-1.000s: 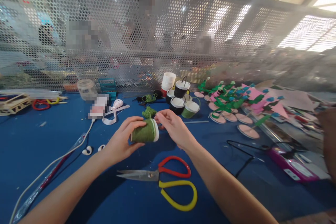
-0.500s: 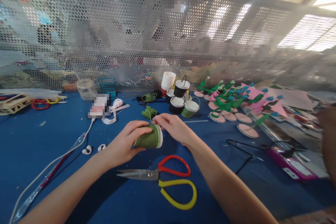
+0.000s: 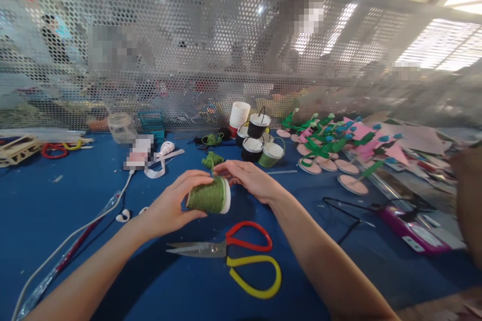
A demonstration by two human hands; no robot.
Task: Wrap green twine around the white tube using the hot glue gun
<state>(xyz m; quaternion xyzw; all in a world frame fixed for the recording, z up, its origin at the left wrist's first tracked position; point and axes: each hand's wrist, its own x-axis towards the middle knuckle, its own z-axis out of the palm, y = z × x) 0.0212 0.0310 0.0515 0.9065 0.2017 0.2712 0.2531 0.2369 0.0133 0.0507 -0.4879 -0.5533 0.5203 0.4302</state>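
Note:
A paper cup (image 3: 209, 196) wrapped in green yarn lies on its side in the air, its white rim facing right. My left hand (image 3: 176, 200) grips it from the left, thumb below and fingers on top. Just above the cup, my right hand (image 3: 244, 180) is closed, with its fingertips on the green yarn strand by the cup's upper side. Behind these fingers sits a small green yarn ball (image 3: 213, 159), to which the strand leads. Below the cup, scissors (image 3: 226, 253) with one red and one yellow handle lie on the blue table.
Small black and green buckets (image 3: 256, 145) stand behind, beside stacked white cups (image 3: 240, 114). Pink-based paper plants (image 3: 327, 150) crowd the back right. A purple power strip (image 3: 414, 230) is at right; a phone (image 3: 139, 152) and its white cable (image 3: 86, 225) are at left.
The cup has turned a little in my left hand and shifted slightly left. My right hand's fingers have moved along its upper side, slightly left. The scissors stay put.

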